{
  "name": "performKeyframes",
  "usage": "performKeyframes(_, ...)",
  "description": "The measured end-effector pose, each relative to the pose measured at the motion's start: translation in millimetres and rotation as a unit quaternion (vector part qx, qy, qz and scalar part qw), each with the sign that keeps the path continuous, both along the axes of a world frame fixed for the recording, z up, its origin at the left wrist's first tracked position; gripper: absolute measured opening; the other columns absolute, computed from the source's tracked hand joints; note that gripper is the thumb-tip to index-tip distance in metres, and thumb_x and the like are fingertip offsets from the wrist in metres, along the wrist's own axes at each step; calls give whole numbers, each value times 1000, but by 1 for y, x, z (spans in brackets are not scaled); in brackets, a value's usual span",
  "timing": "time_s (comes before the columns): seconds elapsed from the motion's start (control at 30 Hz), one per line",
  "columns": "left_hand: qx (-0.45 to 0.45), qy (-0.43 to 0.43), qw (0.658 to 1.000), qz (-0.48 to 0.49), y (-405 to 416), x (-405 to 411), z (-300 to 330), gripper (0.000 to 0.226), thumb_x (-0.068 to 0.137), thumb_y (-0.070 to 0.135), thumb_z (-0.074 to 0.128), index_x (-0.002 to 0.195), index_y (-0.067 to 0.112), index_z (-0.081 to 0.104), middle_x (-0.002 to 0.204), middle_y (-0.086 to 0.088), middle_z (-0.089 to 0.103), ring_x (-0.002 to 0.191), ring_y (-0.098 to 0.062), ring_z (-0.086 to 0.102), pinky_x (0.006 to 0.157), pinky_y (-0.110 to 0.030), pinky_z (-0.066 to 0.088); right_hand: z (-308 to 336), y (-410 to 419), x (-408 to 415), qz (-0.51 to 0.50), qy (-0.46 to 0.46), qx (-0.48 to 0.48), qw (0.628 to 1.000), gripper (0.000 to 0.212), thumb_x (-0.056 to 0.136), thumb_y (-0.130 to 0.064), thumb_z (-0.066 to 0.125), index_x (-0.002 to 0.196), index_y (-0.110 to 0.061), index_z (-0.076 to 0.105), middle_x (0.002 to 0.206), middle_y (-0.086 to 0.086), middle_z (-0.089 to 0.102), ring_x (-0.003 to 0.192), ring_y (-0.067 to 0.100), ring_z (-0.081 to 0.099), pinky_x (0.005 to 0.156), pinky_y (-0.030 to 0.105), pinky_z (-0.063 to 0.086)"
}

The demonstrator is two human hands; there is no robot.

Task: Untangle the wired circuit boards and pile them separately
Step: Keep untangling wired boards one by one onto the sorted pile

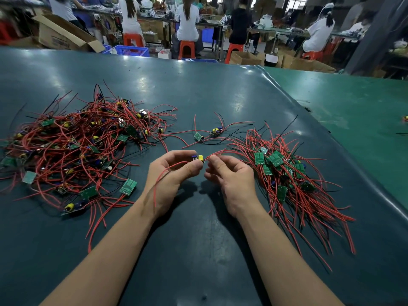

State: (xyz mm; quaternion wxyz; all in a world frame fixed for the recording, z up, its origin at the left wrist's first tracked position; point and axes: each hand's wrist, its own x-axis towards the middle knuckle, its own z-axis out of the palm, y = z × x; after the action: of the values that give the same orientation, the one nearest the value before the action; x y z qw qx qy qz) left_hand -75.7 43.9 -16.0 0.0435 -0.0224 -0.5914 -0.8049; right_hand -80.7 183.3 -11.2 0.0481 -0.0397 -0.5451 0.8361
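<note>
A big tangled heap of small green circuit boards with red and black wires (72,144) lies on the left of the dark table. A tidier pile of boards with their wires laid together (284,173) lies on the right. My left hand (172,175) pinches one small board with a yellow and a blue part (198,157) above the table's middle. A red wire loops down from the board over my left wrist. My right hand (229,177) pinches a red wire right beside that board. Two loose wired boards (208,134) lie just beyond my hands.
The dark green mat (198,89) has a raised edge on the right, with a lighter green surface (353,102) past it. Beyond the far edge, several people sit on orange stools at benches among cardboard boxes and blue crates.
</note>
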Motion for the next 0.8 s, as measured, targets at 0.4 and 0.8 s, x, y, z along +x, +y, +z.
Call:
performKeyframes(0.4,-64,58,996,16,6,6,6,19,72,-1,80,89,-1,71,74,-3,74,64,-11,65,63,-18,51,3,7,-6,-163,38,24,986,26,87,-10,73,62,-13,65,46,-4,49,38,8,41,39,19,38)
performKeyframes(0.8,-35,61,998,-3,-3,8,5,18,65,10,86,80,9,75,74,-9,72,64,-18,63,60,-23,51,-8,15,-5,-316,184,342,866,22,96,-5,52,111,-6,68,99,6,67,76,17,63,70,31,56)
